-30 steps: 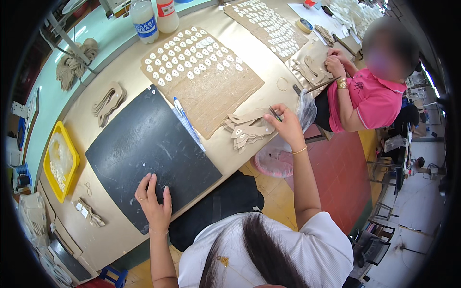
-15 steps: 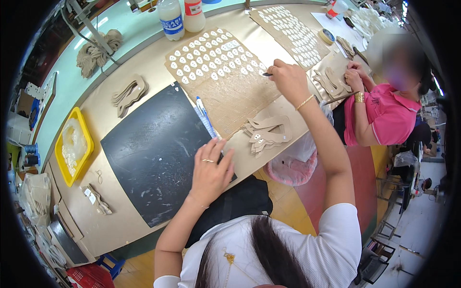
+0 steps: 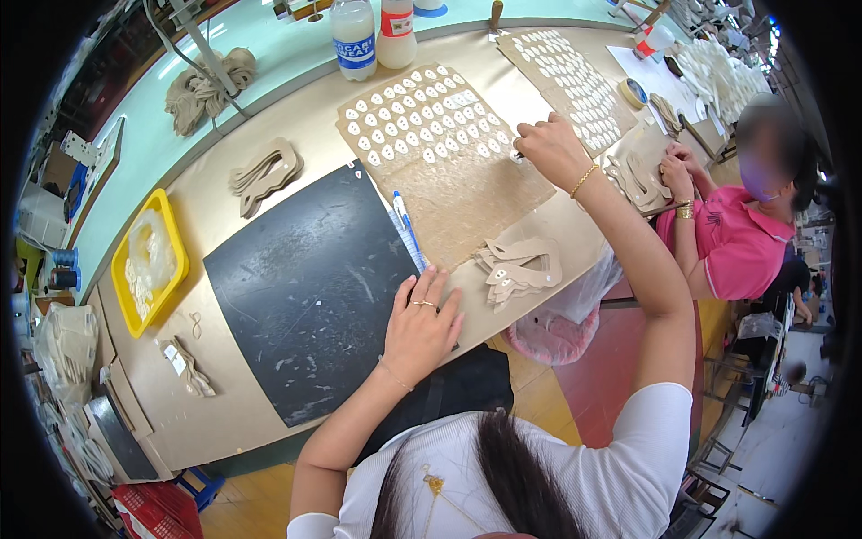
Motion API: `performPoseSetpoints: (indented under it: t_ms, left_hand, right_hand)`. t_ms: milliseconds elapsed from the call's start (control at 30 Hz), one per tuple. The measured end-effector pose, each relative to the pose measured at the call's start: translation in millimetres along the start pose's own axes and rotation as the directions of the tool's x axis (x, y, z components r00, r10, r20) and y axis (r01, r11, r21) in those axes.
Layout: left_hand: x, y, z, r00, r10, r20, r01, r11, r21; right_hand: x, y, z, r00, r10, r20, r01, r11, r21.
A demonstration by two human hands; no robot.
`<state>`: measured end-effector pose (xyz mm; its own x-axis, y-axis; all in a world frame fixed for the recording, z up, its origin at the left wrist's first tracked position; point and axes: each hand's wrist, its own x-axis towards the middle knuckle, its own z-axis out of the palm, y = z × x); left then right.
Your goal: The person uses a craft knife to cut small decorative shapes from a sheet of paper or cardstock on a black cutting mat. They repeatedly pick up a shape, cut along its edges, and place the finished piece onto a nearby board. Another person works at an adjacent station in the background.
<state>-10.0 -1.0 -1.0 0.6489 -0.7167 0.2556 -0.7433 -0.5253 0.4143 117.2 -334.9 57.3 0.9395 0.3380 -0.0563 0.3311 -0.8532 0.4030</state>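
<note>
**Right hand at the brown board, left hand at the black mat**

Head view: right hand pinched tight, fingers curled round a small tool, mostly hidden. Tip of the tool at the right edge of the brown board, too small to tell whether with a white bit on it. On the same board, white bits in neat rows across the far part, then bare, shiny brown nearer.

Left hand palm down, fingers a bit apart, with no thing to be seen in its hold, over the right corner of the black mat. Just past the fingertips, a strip of paper with a pen by it, between mat and board.

Right of the left hand, near the front edge of the table, a pile of tan cutouts with white bits on top. At the left, a yellow tray with a clear bag and more white bits inside. Far right, a co-worker in pink, both hands close together near more tan cutouts.
</note>
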Motion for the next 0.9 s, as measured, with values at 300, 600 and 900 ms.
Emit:
performPoseSetpoints:
  t_ms: [300,600,900]
  left_hand:
    - [-1,1,-1,1.0,-0.007,0.008,0.007,1.0,0.021]
    - [0,0,1,1.0,0.001,0.007,-0.001,1.0,0.01]
    - [2,-1,-5,0.998,0.02,-0.056,-0.025,0.997,-0.078]
  right_hand:
    - [8,10,8,0.992,-0.01,0.129,-0.014,0.982,0.187]
    - [-10,38,38,0.878,0.236,0.415,-0.474,0.325,0.818]
    - [-33,-48,-26,0.869,0.158,0.469,-0.445,-0.168,0.88]
